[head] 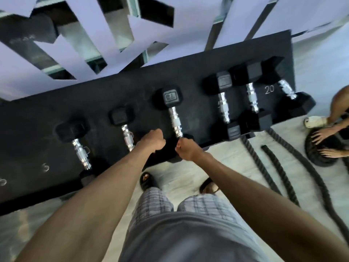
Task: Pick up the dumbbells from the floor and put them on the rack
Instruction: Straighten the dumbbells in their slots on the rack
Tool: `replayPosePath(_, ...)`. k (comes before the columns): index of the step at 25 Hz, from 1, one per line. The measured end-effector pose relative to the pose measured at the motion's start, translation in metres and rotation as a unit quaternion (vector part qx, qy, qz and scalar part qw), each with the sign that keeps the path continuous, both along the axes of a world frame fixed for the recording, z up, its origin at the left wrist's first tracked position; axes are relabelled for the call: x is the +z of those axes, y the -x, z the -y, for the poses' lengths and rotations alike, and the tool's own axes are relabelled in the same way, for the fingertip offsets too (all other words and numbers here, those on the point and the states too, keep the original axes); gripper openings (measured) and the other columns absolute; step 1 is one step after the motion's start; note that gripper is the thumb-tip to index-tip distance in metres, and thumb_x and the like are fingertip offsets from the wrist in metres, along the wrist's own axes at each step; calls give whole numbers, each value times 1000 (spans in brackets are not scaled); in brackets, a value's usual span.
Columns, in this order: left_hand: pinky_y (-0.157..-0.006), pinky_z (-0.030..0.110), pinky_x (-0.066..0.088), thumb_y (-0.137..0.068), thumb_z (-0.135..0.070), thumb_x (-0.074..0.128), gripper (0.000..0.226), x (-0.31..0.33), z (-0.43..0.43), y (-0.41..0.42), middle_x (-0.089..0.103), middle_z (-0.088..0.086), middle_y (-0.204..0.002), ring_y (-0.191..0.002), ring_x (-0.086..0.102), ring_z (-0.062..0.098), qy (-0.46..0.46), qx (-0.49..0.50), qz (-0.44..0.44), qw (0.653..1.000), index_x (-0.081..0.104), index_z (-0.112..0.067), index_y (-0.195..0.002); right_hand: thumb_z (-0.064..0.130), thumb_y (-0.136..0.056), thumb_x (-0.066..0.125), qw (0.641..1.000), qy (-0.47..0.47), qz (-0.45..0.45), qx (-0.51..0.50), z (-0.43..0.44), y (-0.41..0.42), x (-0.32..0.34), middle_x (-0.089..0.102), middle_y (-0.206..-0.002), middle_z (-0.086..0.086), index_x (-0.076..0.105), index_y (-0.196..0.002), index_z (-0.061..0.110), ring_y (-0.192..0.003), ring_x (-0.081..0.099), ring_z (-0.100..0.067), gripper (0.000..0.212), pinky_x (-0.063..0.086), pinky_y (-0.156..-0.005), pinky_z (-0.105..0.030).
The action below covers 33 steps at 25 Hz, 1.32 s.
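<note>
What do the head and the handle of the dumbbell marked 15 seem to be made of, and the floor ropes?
Dumbbell head: probably black rubber, matte; dull highlights, moulded number. Handle: likely chromed steel; bright mirror glints, ringed grooves. Ropes: seemingly dark braided fibre; twisted strand pattern shows, though blurred.

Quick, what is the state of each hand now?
Left hand: closed fist, nothing seen in it.
Right hand: curled at the near end of the dumbbell; a grip cannot be told.
</note>
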<state>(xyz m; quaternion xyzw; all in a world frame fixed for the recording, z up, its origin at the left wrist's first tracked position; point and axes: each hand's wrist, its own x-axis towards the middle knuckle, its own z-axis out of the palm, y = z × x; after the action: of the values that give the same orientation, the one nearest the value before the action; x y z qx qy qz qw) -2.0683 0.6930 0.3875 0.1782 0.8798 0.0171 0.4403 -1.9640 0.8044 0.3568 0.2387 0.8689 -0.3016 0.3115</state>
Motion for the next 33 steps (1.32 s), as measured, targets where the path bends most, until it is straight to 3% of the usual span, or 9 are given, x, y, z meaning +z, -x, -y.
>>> replayPosePath(2,-77,42,60,-88,-26,44,22,5,-56,-28,69,14,-88,-71,69,29,-23,-20,27,999,58,-9,-85,22,-97,47,1000,-14,11,7,-55,-34,8,64,-120,-22,61,-115,1,-113,60,-41,31,48,-90,-39)
replayPosePath(6,-70,40,62,-92,-26,45,28,12,-162,-87,71,13,-77,-69,73,28,-52,-78,52,994,61,-6,-83,18,-94,46,1000,-11,4,-14,-166,-89,20,66,-115,-21,63,-107,-1,-108,62,-40,28,46,-82,-36)
replayPosePath(10,-72,40,62,-95,-29,45,31,13,-242,-122,74,15,-83,-74,74,28,-64,-73,63,993,65,-4,-93,16,-95,43,999,-18,-4,-43,-252,-134,33,66,-112,-20,62,-106,1,-105,62,-40,26,47,-79,-36)
replayPosePath(15,-66,33,58,-97,-26,47,22,19,-326,-141,74,16,-90,-75,72,29,-128,-27,65,989,61,-9,-97,16,-91,42,997,-14,-1,-74,-328,-159,26,68,-92,-18,54,-77,7,-87,66,-36,21,51,-69,-37)
replayPosePath(20,-71,40,62,-95,-23,45,27,13,-402,-126,74,18,-90,-79,74,32,-134,-30,59,989,65,-4,-98,17,-94,44,997,-25,1,-68,-383,-141,27,67,-94,-16,59,-88,4,-92,65,-38,21,47,-68,-35)
replayPosePath(24,-68,32,57,-95,-21,46,27,0,-444,-102,73,14,-91,-77,70,29,-136,33,93,986,66,-2,-94,21,-94,45,994,-41,3,-98,-425,-119,26,69,-103,-17,62,-100,4,-96,65,-37,25,48,-73,-34)
replayPosePath(26,-65,30,50,-95,-17,48,17,-4,-464,-95,67,12,-92,-75,63,24,-173,162,151,960,61,-8,-97,22,-93,46,991,-65,-5,-120,-447,-106,28,69,-106,-19,60,-104,5,-99,65,-39,25,49,-75,-35)
replayPosePath(29,-84,35,51,-95,-17,54,29,-12,-493,-89,65,15,-102,-88,64,25,-221,381,243,864,60,1,-117,18,-91,47,981,-111,-30,-154,-475,-91,34,67,-113,-20,57,-113,5,-106,63,-38,27,50,-84,-38)
replayPosePath(33,-98,37,48,-90,-17,63,40,-20,-533,-94,65,16,-118,-110,64,27,-247,527,299,756,57,1,-126,21,-89,55,974,-187,-41,-119,-512,-88,32,54,-127,-18,46,-126,5,-122,47,-37,41,41,-98,-44)
